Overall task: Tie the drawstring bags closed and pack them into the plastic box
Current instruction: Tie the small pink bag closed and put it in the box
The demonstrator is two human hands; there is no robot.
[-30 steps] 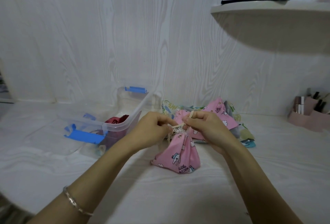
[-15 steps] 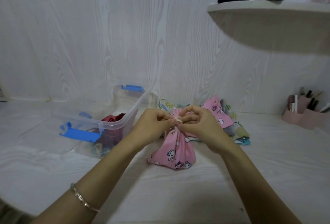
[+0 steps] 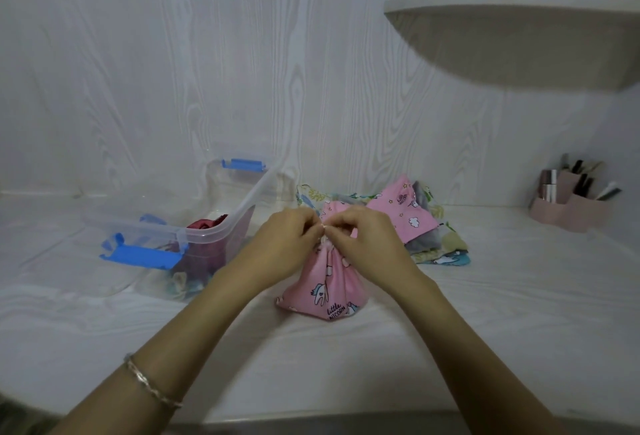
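White woodgrain table (image 3: pixel 346 365), wall (image 3: pixel 242 71); left hand (image 3: pixel 284 247), right hand (image 3: pixel 367 244) pinch pink bag (image 3: pixel 325 289) at neck.

A pink cosmetics organiser (image 3: pixel 571 215) stands right, wall shelf (image 3: pixel 519 39) above.

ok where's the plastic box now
Head view, left of centre on the table: the plastic box sits just left of the left hand and the pink unicorn bag.

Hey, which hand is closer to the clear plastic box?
Left. The left hand is at the pink bag, just right of the plastic box; the right hand is on the bag's far side.
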